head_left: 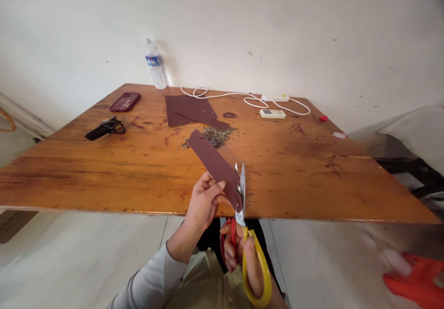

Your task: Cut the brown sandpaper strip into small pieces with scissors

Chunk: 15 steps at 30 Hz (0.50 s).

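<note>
My left hand [204, 202] pinches a long strip of dark maroon paper [213, 161], held up over the near edge of the wooden table [312, 170]. My right hand [243, 256] grips scissors [248, 239] with yellow and red handles. Their blades point up and away from me and straddle the strip's near end. More maroon sheets [189, 109] lie flat at the far middle of the table, beside a pile of small cuttings [217, 135].
A water bottle [154, 65] stands at the far edge by the wall. A dark red phone [125, 101] and a black tool [104, 128] lie far left. A white cable [243, 97] and remote [272, 113] lie far right. An orange object [416, 276] sits on the floor.
</note>
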Motion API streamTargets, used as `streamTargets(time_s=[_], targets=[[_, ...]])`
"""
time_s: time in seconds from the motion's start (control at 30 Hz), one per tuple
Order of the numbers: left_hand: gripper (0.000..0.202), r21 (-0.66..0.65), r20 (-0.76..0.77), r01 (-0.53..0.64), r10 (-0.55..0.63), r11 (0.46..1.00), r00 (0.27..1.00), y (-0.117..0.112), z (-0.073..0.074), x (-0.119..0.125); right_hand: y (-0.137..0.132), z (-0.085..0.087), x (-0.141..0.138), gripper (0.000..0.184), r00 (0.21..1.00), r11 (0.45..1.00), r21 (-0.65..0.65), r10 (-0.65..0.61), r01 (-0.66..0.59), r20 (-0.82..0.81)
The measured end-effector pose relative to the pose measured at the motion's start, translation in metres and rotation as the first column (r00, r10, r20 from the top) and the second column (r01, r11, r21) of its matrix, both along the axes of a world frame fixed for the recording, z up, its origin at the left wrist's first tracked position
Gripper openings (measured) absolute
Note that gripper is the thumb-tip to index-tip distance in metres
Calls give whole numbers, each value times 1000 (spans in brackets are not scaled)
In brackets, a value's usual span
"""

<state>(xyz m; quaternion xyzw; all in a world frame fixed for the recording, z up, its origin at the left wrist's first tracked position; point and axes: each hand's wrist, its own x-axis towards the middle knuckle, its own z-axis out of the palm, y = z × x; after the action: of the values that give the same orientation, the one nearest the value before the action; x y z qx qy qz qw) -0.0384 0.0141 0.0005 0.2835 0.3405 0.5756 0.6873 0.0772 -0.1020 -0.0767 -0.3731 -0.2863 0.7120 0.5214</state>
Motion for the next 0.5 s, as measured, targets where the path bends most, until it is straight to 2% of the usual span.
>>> streamTargets(time_s=[0.23,0.5], targets=[[36,-4,-9,10,-11,1000,1000,0,1,1,7,17,-7,74,999,999,34,-29,30,-23],[36,-4,-10,24,-24,1000,1000,-1,3,0,7,10,-5,76,990,1000,-31,-8,4,-138]])
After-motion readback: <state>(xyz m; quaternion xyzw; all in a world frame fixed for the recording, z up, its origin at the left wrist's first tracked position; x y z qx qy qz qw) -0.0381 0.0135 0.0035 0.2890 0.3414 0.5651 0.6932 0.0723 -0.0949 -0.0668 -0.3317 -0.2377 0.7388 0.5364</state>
